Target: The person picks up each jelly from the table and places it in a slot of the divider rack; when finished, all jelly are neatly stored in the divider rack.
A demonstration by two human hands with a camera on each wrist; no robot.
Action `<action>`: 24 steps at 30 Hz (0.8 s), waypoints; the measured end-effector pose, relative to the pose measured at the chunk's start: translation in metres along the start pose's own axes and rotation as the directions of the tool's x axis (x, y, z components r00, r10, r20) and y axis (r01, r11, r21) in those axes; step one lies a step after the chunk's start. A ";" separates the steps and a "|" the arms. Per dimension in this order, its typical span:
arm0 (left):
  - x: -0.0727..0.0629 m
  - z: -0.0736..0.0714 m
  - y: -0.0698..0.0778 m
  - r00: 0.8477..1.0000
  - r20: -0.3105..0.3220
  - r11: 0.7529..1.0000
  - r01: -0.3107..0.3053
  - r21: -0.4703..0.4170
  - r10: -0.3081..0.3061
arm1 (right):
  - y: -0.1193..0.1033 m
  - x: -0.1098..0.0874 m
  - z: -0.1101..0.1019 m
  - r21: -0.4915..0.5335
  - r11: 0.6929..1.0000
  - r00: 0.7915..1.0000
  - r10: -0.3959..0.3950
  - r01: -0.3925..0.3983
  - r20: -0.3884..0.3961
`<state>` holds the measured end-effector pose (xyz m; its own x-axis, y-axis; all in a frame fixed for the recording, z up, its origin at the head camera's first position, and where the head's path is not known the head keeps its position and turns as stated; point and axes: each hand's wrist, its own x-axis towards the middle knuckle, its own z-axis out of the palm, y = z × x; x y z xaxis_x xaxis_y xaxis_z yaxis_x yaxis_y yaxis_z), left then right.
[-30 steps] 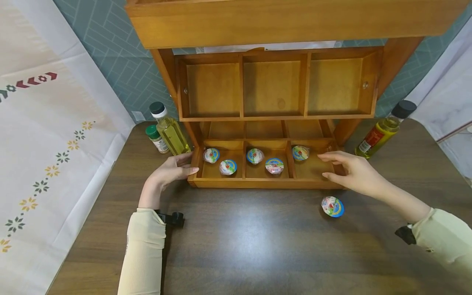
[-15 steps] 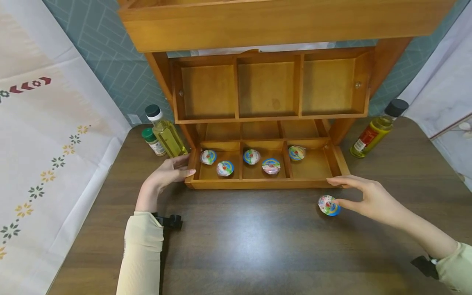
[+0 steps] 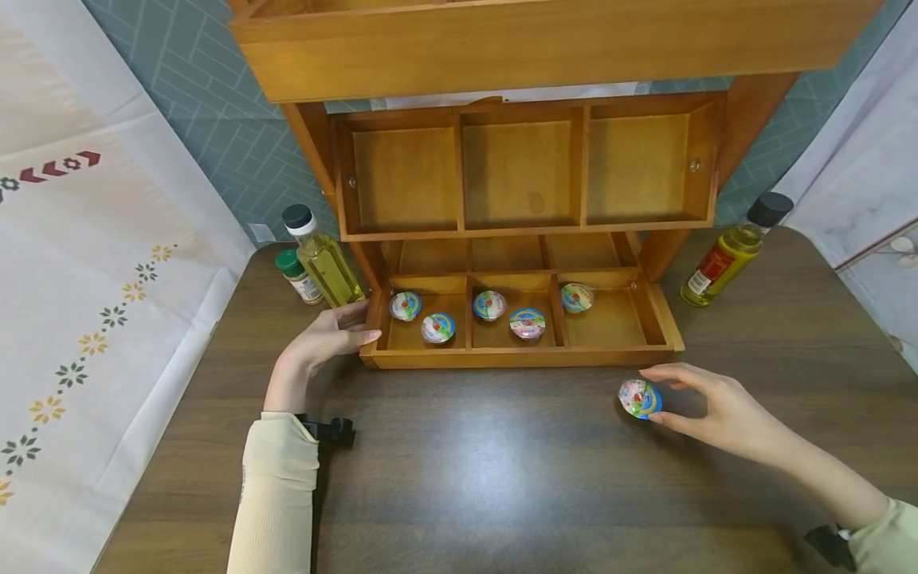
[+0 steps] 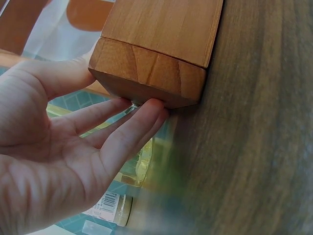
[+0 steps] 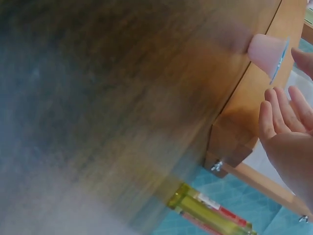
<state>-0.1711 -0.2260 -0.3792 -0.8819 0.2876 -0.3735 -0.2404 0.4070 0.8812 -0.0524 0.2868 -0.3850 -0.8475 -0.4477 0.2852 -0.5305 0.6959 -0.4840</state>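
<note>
A small jelly cup (image 3: 638, 399) with a printed, blue-edged lid stands on the table before the wooden shelf's right end. My right hand (image 3: 717, 406) is beside it, thumb and fingers spread around its right side; the right wrist view shows the fingers (image 5: 276, 110) apart from the cup (image 5: 266, 54). At the shelf's front left corner, my left hand (image 3: 323, 343) holds the wooden tray (image 3: 516, 359), thumb over the rim and fingertips (image 4: 151, 105) against the outer side. Several similar cups (image 3: 527, 324) sit in the tray: two left, two middle, one right.
An upper tray (image 3: 523, 234) with three compartments and a thick top board (image 3: 538, 60) overhang the lower tray. Left of the shelf stand an oil bottle (image 3: 326, 263) and a green-capped jar (image 3: 297, 275). Another bottle (image 3: 731, 255) stands to the right.
My right hand has come out from the lower tray's right compartment, toward me and down to the jelly cup on the table. The left hand stays at the tray's corner; the head view shifted slightly.
</note>
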 end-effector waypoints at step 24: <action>0.000 -0.001 0.000 1.000 0.004 1.000 -0.002 0.005 0.002 | 0.003 0.004 0.014 -0.007 1.000 1.000 -0.009 0.009 0.013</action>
<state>-0.1711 -0.2265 -0.3786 -0.8809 0.2916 -0.3729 -0.2369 0.4105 0.8805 -0.0573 0.2792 -0.3974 -0.8425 -0.4612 0.2783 -0.5380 0.6957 -0.4760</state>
